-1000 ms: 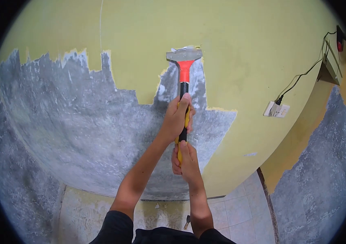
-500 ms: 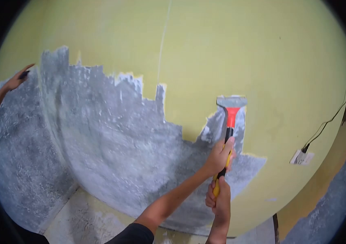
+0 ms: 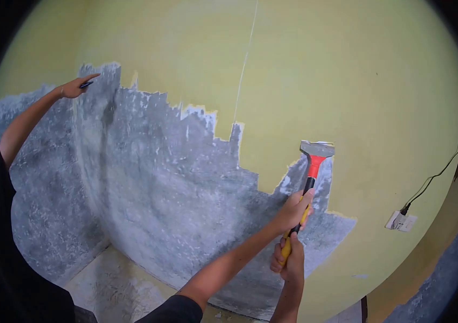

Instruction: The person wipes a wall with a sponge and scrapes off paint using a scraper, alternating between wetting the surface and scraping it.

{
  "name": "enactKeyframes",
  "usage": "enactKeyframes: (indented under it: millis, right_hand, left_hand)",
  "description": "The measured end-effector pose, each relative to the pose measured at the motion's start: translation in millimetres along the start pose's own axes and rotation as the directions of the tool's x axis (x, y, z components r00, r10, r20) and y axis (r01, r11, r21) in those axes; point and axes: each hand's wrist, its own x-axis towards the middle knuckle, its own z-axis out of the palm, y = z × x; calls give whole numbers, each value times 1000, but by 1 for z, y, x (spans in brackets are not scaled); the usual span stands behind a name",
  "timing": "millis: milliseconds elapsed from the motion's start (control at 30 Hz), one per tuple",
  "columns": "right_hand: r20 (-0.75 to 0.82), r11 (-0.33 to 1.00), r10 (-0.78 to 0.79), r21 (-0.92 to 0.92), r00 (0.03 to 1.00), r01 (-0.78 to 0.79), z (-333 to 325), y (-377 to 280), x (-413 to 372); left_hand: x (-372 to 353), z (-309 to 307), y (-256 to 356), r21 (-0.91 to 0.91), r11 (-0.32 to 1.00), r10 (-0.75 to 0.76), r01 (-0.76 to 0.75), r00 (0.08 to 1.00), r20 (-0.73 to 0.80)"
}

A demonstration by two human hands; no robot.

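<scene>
My left hand (image 3: 293, 211) wraps round the upper part of a long-handled scraper (image 3: 316, 161) with a red neck and a black and yellow handle. Lower down, my right hand (image 3: 289, 257) grips the handle's end. The scraper's wide metal blade lies against the yellow wall (image 3: 385, 134), at the top of a narrow stripped strip. Curled paint shows along the blade's edge. Below and to the left is bare grey wall (image 3: 175, 188) with a jagged upper border.
At the left, a co-worker in dark clothing reaches a hand (image 3: 75, 87) with one finger extended towards the wall, holding a small dark object. A socket (image 3: 400, 221) with a plug and black cable is at the right. Pale floor (image 3: 116, 280) with debris shows below.
The view has shifted, so the wall appears further right and lower. The co-worker's arm has come further into view, reaching rightward. My hands keep their hold, and the blade stays near the same wall spot.
</scene>
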Motion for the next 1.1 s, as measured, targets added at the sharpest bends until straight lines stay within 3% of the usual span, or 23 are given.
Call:
enactKeyframes:
  millis: [167, 300, 400, 467, 533, 633, 767, 867, 1100]
  right_hand:
    - [-113, 993, 0, -115, 994, -14, -7, -18, -14]
    - [-108, 985, -15, -172, 994, -4, -11, -21, -14]
    - [-199, 991, 50, -114, 979, -74, -5, 4, -1]
    - [-116, 990, -3, -142, 993, -13, 5, 12, 3]
    - [-137, 994, 43, -95, 990, -56, 10, 6, 2]
    - [-173, 957, -76, -289, 982, 23, -3, 0, 0]
    - [-218, 924, -57, -380, 974, -31, -25, -19, -3]
    - [-185, 952, -34, -305, 982, -24, -7, -21, -7]
    - [-86, 999, -15, -48, 996, 11, 33, 9, 16]
  left_hand:
    - [3, 17, -14, -24, 998, 51, -52, 998, -29]
    - [5, 18, -14, -39, 998, 40, -41, 999, -13]
    - [0, 2, -4, 182, 981, -60, 66, 997, -40]
    - [-1, -9, 3, 238, 964, -120, 121, 993, -17]
    - [-4, -4, 5, 265, 964, -17, 31, 998, -52]
    - [0, 7, -11, 141, 989, 50, -40, 996, -70]
    - [6, 26, -18, 140, 988, 85, -70, 991, -108]
    - [4, 19, -6, 148, 989, -7, 16, 998, -59]
    - [2, -12, 18, 321, 946, -45, 44, 999, -5]
